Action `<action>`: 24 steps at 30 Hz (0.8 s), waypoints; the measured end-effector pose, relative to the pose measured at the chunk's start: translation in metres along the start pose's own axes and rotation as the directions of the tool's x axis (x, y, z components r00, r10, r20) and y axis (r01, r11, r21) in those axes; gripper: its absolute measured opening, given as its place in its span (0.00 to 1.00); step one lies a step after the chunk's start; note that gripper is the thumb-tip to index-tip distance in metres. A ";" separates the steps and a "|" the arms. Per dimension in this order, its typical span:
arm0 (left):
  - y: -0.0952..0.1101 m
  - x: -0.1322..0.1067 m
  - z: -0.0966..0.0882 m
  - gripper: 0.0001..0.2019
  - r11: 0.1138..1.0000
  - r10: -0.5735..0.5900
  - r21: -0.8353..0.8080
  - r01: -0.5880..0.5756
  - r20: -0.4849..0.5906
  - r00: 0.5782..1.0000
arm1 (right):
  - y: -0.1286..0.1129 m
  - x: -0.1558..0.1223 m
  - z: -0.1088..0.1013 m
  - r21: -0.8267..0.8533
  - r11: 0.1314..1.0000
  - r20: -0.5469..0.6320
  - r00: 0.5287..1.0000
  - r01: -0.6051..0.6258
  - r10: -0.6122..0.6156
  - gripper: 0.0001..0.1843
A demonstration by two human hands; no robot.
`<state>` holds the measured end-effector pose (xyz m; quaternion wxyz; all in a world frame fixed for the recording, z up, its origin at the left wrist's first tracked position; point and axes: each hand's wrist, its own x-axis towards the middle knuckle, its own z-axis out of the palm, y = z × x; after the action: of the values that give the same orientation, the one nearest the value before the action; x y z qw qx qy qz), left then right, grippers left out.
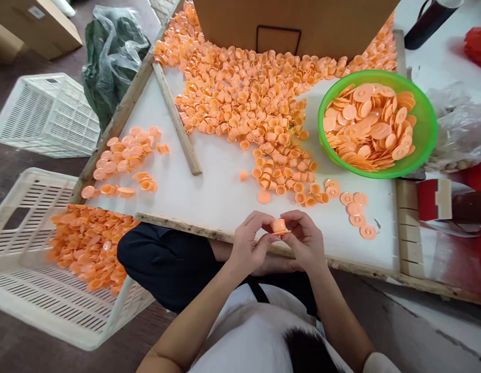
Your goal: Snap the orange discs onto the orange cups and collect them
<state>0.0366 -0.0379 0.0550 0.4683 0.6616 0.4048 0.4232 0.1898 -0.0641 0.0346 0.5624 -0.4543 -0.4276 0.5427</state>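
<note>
Close to the table's front edge, my left hand (250, 241) and my right hand (306, 241) meet around a small orange plastic cup (278, 225). A flat orange disc (282, 232) sits against the cup's lower end. Fingertips and thumbs of both hands pinch the two pieces from either side; whether they are joined cannot be made out. Just beyond my hands lie a loose disc (264, 197), a single cup (243, 176) and a big spread of similar cups (240, 98). More loose discs (354, 209) rest to the right.
A green bowl (430, 134) full of discs stands at the right. Assembled-looking orange pieces (124, 155) lie left of a wooden strip (177, 119). Below left, a white crate (57, 311) holds many orange pieces. A cardboard box (322, 26) stands at the back.
</note>
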 end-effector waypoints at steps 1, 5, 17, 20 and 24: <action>0.000 0.000 -0.001 0.05 1.000 0.009 -0.005 -0.009 0.015 1.000 | 0.000 0.000 0.000 0.027 1.000 0.020 1.000 -0.012 0.012 0.19; 0.002 -0.003 -0.001 0.04 1.000 0.002 -0.022 -0.002 0.021 1.000 | -0.002 -0.001 0.000 0.043 0.998 0.050 0.998 -0.047 0.045 0.14; 0.000 -0.012 0.008 0.08 0.850 -0.398 -0.400 0.343 -0.060 0.916 | 0.002 -0.005 0.011 -0.047 0.997 -0.015 0.998 -0.068 0.068 0.17; 0.000 -0.011 0.011 0.08 0.831 -0.425 -0.423 0.363 -0.061 0.903 | 0.008 -0.006 0.016 -0.123 0.991 -0.065 0.997 -0.046 0.039 0.14; -0.011 -0.011 0.009 0.10 0.876 -0.422 -0.301 0.377 -0.099 0.901 | 0.012 0.001 0.004 -0.160 0.982 -0.026 0.995 -0.100 0.097 0.23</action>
<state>0.0397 -0.0484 0.0408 0.5983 0.4557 0.5068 0.4212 0.1832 -0.0625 0.0235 0.5001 -0.5236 -0.4420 0.5295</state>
